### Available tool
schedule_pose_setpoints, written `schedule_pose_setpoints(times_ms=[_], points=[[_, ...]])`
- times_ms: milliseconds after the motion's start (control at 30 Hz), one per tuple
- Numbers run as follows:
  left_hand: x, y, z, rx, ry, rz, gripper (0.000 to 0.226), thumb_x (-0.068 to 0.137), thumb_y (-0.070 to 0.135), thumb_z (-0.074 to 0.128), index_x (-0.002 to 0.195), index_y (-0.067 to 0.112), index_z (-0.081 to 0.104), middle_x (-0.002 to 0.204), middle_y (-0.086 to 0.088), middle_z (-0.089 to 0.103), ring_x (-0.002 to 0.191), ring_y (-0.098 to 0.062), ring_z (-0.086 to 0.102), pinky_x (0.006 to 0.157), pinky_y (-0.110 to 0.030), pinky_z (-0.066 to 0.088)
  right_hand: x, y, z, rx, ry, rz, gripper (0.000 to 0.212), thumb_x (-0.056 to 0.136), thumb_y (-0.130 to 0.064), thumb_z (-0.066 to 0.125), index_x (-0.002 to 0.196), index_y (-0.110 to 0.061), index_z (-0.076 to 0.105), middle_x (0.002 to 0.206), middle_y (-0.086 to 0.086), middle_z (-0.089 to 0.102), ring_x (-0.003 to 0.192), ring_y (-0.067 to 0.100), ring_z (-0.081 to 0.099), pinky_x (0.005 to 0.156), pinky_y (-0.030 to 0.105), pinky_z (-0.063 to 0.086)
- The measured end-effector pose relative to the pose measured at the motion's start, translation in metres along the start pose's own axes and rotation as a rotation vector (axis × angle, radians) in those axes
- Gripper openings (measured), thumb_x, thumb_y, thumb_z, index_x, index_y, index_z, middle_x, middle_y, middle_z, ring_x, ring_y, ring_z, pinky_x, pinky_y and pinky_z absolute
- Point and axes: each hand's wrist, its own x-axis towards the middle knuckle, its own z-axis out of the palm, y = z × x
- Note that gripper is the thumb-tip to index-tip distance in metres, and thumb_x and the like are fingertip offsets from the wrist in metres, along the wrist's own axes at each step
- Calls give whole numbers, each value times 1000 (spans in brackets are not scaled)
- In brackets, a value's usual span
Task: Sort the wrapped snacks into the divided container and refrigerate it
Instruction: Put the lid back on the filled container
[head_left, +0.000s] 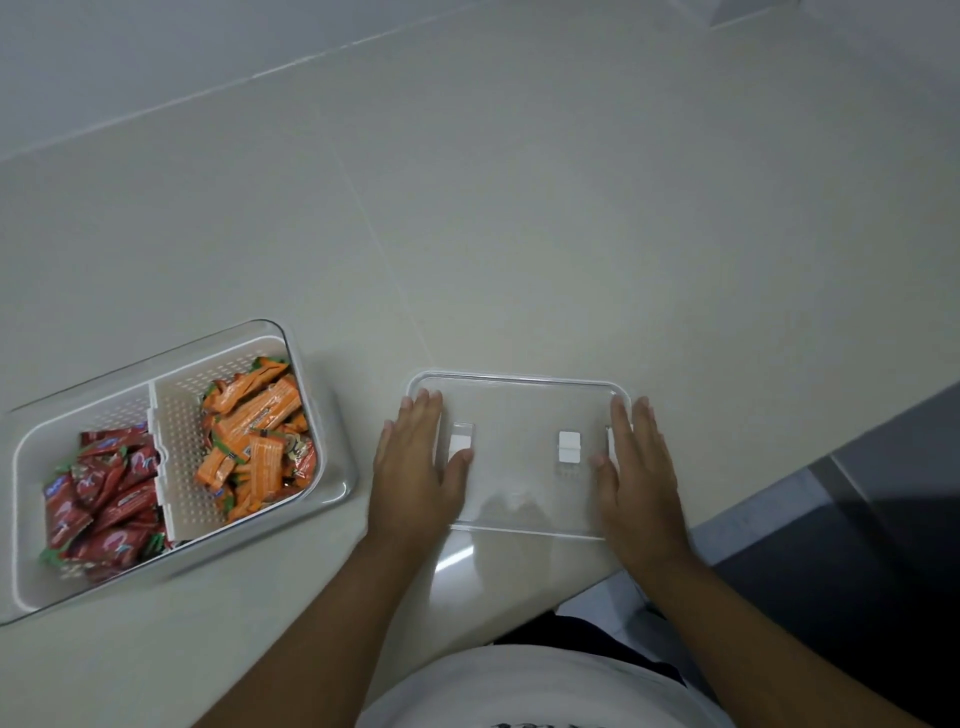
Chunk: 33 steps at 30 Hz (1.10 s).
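Note:
A clear lid (519, 447) with two small white tabs lies flat on the pale counter in front of me. My left hand (421, 462) lies over its left edge with straight fingers and the thumb on top of the lid. My right hand (636, 462) lies the same way over its right edge. To the left stands the divided container (332, 467), uncovered, with a white perforated insert. Red wrapped snacks (104, 499) fill its left compartment and orange wrapped snacks (257, 441) fill its right compartment.
The counter (519, 234) stretches far back to a wall line. Its front edge runs diagonally at the lower right, with dark floor (857, 545) beyond. My white shirt shows at the bottom.

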Motion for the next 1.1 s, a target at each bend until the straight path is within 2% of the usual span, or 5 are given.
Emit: schedule_pose_setpoints(times_ms=[300, 633, 800, 967, 1100], points=[[3, 10, -3, 122, -43, 8, 65, 101, 4, 41, 161, 17, 22, 169, -8, 19, 157, -24, 8, 126, -36, 6, 4, -17, 5, -180, -130, -125, 83, 77, 20, 49, 150, -22, 41, 163, 9, 20, 150, 37, 17, 122, 43, 6], [26, 61, -109, 201, 174, 95, 70, 95, -2, 46, 160, 13, 25, 168, -14, 20, 157, -30, 10, 126, -40, 8, 48, -102, -38, 49, 68, -199, 73, 77, 25, 41, 136, -15, 58, 156, 11, 38, 148, 29, 28, 119, 52, 26], [10, 21, -178, 180, 299, -22, 63, 96, -1, 49, 156, 9, 36, 159, -16, 40, 154, -35, 21, 122, -47, 26, 55, -185, -26, 80, 59, -373, 75, 75, 24, 41, 136, -16, 59, 151, 12, 44, 144, 31, 35, 119, 50, 28], [-26, -46, -224, 89, 378, -181, 55, 97, 1, 53, 151, 8, 45, 154, -22, 45, 151, -37, 30, 116, -47, 34, 41, -256, 21, 79, -82, -499, 80, 73, 23, 43, 139, -21, 56, 150, 9, 45, 141, 30, 36, 117, 30, 23], [-50, -96, -244, 86, 408, -273, 52, 99, 3, 50, 151, 8, 45, 152, -19, 48, 151, -34, 29, 118, -42, 31, 25, -298, 57, 87, -186, -563, 79, 71, 22, 50, 136, -23, 59, 152, 7, 44, 142, 29, 35, 118, 38, 29]])
